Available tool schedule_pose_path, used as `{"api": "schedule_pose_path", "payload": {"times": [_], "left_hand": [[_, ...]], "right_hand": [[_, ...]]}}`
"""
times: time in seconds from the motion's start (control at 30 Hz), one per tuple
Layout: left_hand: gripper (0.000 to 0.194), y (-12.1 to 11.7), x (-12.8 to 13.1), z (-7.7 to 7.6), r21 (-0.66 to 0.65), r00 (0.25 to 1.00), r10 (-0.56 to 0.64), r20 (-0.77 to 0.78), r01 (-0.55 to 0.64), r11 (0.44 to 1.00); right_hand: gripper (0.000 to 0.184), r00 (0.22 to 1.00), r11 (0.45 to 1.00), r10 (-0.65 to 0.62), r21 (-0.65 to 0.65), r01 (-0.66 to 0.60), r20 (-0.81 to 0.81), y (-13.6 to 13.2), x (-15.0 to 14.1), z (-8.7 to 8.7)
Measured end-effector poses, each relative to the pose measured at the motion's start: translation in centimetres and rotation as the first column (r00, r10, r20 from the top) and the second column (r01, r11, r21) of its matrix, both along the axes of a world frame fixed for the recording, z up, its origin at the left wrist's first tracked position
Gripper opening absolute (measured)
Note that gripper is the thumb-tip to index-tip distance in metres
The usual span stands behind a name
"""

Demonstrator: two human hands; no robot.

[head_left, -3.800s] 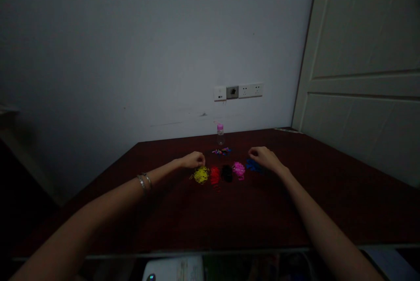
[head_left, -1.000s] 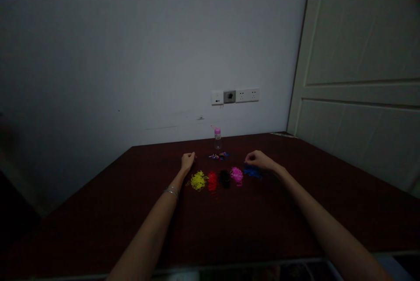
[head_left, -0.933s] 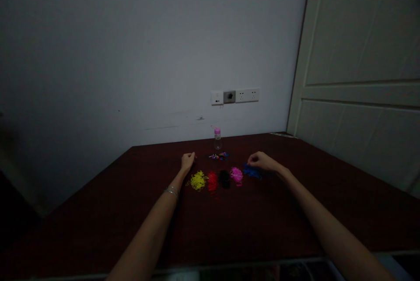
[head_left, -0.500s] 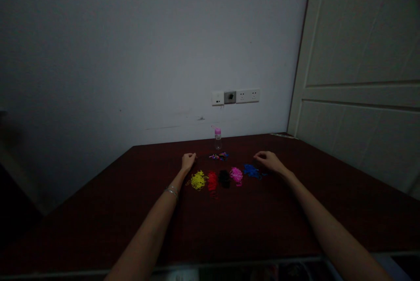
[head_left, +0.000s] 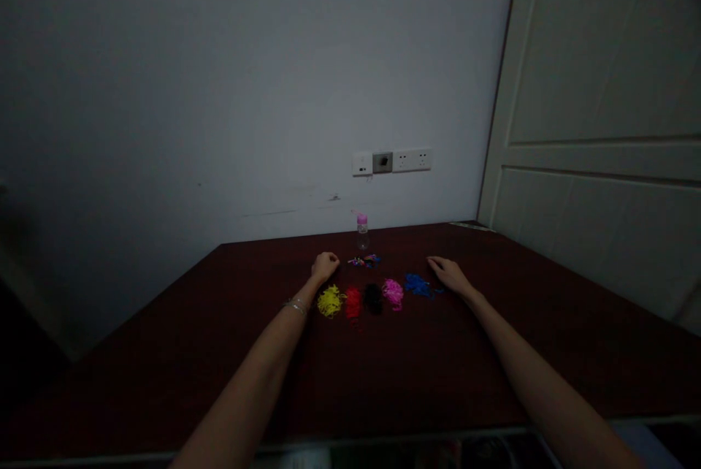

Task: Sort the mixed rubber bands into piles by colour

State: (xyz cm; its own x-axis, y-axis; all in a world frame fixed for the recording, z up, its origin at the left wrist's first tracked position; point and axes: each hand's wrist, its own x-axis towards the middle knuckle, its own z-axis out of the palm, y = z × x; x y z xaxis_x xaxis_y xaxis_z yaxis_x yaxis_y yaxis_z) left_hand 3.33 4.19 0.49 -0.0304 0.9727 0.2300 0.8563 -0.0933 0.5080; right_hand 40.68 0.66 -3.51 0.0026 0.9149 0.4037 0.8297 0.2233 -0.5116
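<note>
My left hand (head_left: pixel 326 266) is curled with its fingertips together, just left of a small mixed-colour pile of bands (head_left: pixel 366 261). Anything in its grip is too small to make out. Resting on the table behind and right of the blue bands (head_left: pixel 418 285), my right hand (head_left: pixel 447 273) has its fingers stretched out to the left, with nothing visible in them. Between my forearms run separate heaps of thin elastic-looking bands: yellow (head_left: pixel 329 302), red (head_left: pixel 353 302), black (head_left: pixel 373 299) and pink (head_left: pixel 393 294).
A clear bottle with a pink cap (head_left: pixel 362 232) stands behind the mixed pile. The dark red table (head_left: pixel 416 374) meets a pale wall (head_left: pixel 285 89) with sockets (head_left: pixel 412 160). A panelled door (head_left: pixel 591 235) is on the right.
My left hand has moved right, closer to the mixed pile, and its fingers have curled. My right hand has lowered slightly and its fingers have straightened. The view has shifted slightly.
</note>
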Motion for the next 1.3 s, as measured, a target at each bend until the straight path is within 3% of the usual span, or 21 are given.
{"api": "schedule_pose_path", "payload": {"times": [0.27,0.53,0.73,0.9,1.03,1.13,1.2,1.3], "left_hand": [[0.031,0.1,1.3,0.0,0.013,0.973,-0.128,-0.192,0.133,0.991],[0.022,0.2,1.7,0.3,0.038,0.969,-0.200,-0.145,0.208,0.977],[0.017,-0.2,2.6,0.6,0.006,0.980,-0.156,-0.126,0.158,0.987],[0.019,0.2,2.5,-0.1,0.033,0.979,-0.154,-0.132,0.160,0.987],[0.016,1.2,2.7,-0.5,0.116,0.988,-0.151,0.023,0.148,0.982],[0.013,1.8,3.6,0.4,0.198,0.955,-0.166,0.247,0.118,0.973],[0.013,1.8,4.5,1.6,0.219,0.882,-0.164,0.441,0.071,0.973],[0.022,1.2,5.9,3.4,0.177,0.709,-0.161,0.687,0.051,0.983]], "right_hand": [[0.042,1.000,1.000,0.005,-0.012,-0.005,0.003,0.2,0.1,-0.1],[0.041,1.000,1.000,0.012,-0.010,-0.012,-0.008,0.0,0.0,0.2],[0.037,0.999,1.000,0.005,-0.009,-0.005,-0.037,-0.5,-0.3,0.5],[0.040,1.000,1.000,0.001,-0.016,-0.001,-0.009,-0.4,-0.2,0.5],[0.043,1.000,1.000,-0.001,-0.018,0.001,0.004,-0.3,-0.1,0.5],[0.042,1.000,1.000,0.000,-0.015,0.000,-0.008,-0.2,-0.1,0.4],[0.041,1.000,1.000,0.000,-0.009,0.000,-0.015,-0.2,0.0,0.3],[0.038,1.000,1.000,-0.007,0.000,0.007,-0.019,-0.2,0.0,0.2]]}}
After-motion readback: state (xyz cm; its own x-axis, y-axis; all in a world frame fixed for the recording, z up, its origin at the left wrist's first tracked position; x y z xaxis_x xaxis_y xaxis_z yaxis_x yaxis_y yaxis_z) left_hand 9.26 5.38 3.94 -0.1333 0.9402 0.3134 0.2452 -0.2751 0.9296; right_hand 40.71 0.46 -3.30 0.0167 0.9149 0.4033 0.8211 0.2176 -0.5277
